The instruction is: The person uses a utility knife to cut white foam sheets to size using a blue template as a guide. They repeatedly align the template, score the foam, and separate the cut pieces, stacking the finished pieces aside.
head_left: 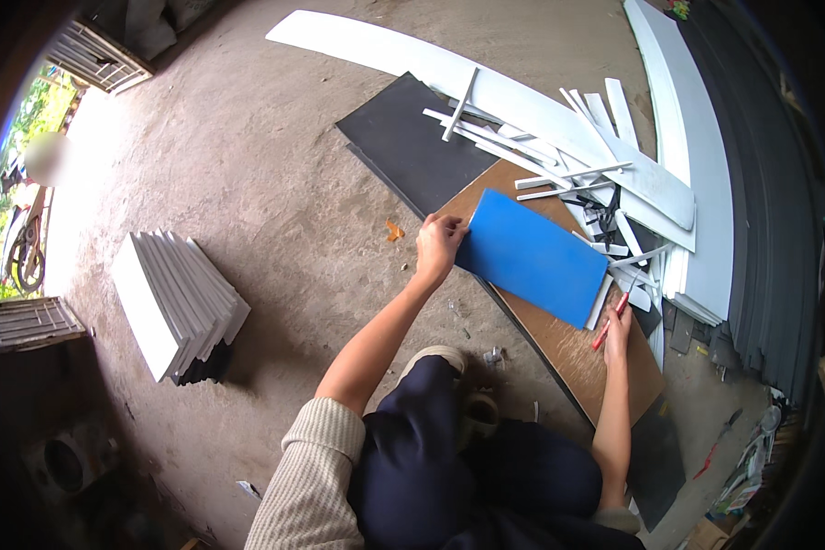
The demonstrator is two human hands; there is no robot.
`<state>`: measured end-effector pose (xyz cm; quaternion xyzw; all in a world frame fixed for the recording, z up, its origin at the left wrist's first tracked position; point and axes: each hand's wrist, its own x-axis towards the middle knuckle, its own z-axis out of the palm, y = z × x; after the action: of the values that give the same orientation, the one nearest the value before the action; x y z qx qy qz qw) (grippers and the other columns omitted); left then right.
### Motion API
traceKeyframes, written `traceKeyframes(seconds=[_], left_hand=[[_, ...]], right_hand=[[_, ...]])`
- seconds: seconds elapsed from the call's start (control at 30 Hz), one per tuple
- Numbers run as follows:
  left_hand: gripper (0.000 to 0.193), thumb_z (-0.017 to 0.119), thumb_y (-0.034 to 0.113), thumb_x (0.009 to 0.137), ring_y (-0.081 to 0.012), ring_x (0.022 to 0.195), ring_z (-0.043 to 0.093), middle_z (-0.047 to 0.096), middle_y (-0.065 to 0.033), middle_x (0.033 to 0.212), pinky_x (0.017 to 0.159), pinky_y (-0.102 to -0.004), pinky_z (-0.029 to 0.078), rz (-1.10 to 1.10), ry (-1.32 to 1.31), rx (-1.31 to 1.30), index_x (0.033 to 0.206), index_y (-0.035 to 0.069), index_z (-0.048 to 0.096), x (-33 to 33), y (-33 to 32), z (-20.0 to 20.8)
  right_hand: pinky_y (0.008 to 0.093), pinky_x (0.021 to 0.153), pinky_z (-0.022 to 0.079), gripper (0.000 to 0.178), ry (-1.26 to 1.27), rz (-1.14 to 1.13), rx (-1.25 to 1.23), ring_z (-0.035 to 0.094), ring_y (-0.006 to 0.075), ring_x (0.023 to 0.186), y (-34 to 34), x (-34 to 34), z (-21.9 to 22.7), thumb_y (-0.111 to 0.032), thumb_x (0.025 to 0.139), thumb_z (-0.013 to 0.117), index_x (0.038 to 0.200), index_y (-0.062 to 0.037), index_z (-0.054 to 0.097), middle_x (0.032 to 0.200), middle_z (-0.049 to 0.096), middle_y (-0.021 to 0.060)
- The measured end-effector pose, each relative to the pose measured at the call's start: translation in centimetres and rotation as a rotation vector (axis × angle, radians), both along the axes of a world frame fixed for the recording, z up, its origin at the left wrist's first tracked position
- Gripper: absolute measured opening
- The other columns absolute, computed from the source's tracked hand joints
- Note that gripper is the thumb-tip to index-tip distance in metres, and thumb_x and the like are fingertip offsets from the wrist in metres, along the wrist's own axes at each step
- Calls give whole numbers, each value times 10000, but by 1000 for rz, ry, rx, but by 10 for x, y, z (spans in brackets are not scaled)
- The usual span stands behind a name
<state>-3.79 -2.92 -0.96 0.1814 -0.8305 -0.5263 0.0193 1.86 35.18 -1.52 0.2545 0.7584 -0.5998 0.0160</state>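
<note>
A rectangular blue sheet lies across a scuffed brown board in front of me. My left hand pinches its left corner between thumb and fingers. Near the sheet's right end, my right hand is closed round a knife with a red handle, its thin metal blade pointing away from me. A narrow white strip shows along the blue sheet's right end, close to that hand.
White offcut strips lie heaped behind the blue sheet, beside a long white panel. A black sheet extends at the far left of the board. Stacked white pieces stand on the floor at left; long dark strips line the right.
</note>
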Motion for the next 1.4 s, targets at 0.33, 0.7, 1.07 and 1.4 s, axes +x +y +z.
traceKeyframes(seconds=[0.33,0.7,1.07,1.4], left_hand=[[424,644,228,747,-278,1091,379,419,-90,1128,909,-447,331,-824,364,-552,1125,111,491,-24,79,48],[973,569,578,715,-364,1326,-81,-28,-105,1463,930,-694,3,-1219,196,-767,1403,119,56,-4,183,-2],[965,566,560,720,-353,1329,-88,-24,-123,1460,948,-672,-17,-1212,157,-790,1402,114,49,0,193,-1],[976,616,496,709,-293,1343,61,91,-187,1437,1013,-592,-18,-1176,184,-922,1377,15,92,6,206,8]], right_hand=[[402,533,436,224,-67,-12,430,582,300,586,-4,39,-2,-208,884,403,955,-1,451,681,564,176],[465,583,487,287,-226,293,733,621,359,678,-54,-12,22,-228,862,418,1073,-35,409,719,620,207],[470,655,494,269,-298,298,745,609,400,755,-51,-39,24,-232,848,420,985,-5,462,773,611,246],[473,820,436,341,-466,342,582,574,398,900,-47,-37,35,-222,822,420,1055,19,480,922,592,265]])
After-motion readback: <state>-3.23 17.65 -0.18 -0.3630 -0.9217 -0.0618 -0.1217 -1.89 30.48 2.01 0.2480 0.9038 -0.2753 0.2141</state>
